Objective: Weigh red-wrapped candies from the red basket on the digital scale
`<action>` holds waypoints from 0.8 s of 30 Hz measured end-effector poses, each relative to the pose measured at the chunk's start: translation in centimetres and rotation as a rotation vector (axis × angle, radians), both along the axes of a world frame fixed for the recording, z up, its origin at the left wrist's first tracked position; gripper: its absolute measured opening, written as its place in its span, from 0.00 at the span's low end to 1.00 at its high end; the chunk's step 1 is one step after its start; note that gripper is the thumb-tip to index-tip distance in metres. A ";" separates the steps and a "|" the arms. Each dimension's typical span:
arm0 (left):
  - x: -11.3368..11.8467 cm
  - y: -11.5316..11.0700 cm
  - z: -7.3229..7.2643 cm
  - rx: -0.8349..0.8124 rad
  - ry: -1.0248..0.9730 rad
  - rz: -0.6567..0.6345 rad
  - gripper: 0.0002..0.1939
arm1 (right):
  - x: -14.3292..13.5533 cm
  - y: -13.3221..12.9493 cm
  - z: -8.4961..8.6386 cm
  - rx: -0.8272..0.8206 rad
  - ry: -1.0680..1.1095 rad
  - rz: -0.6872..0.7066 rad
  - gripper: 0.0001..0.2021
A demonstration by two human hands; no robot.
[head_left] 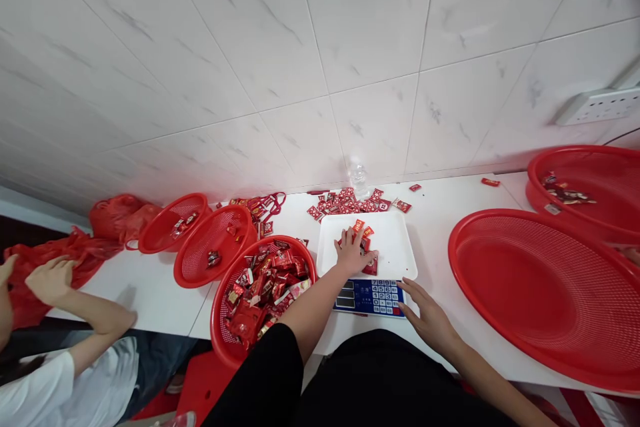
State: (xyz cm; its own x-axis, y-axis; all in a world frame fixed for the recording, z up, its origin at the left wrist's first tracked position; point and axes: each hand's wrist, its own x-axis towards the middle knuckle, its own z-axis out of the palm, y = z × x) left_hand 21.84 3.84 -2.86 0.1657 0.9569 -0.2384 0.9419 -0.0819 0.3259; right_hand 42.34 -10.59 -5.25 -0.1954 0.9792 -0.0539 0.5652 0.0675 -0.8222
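Note:
My left hand [351, 255] lies palm down on several small red candy packets [371, 265] in the white tray [395, 240]. Its fingers are spread, and part of the packets is hidden under the palm. The tray sits on a scale whose blue keypad panel [373, 298] faces me. At the panel's right edge, beside the tray's corner, is my right hand [424, 312], fingers apart and holding nothing. Left of the scale stands a red basket [216, 317] full of wrapped candies [267, 287], partly behind my left forearm.
Small red packets [345, 201] and a clear bottle [359, 177] lie along the wall. Two red baskets [235, 215] with few candies stand left, large red baskets [530, 287] right. A co-worker's hands [51, 279] touch a red plastic bag [30, 280] at far left.

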 end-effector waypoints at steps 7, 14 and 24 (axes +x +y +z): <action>0.0 -0.2 0.1 0.076 -0.039 -0.161 0.30 | -0.3 -0.3 -0.3 0.012 -0.012 -0.028 0.22; -4.2 -2.6 1.7 0.238 -0.376 -0.024 0.30 | -2.4 2.3 0.4 0.099 -0.123 -0.016 0.22; -14.5 -10.9 2.9 0.312 -0.342 0.123 0.27 | -6.4 15.7 1.5 -0.076 -0.439 0.055 0.33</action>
State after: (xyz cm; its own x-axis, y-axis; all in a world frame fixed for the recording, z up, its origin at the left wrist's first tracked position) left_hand 7.35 -7.05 0.01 0.0656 0.9916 0.1119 0.7940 -0.1198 0.5960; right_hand 35.89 5.14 -3.76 -0.1896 0.9581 -0.2149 0.8589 0.0557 -0.5091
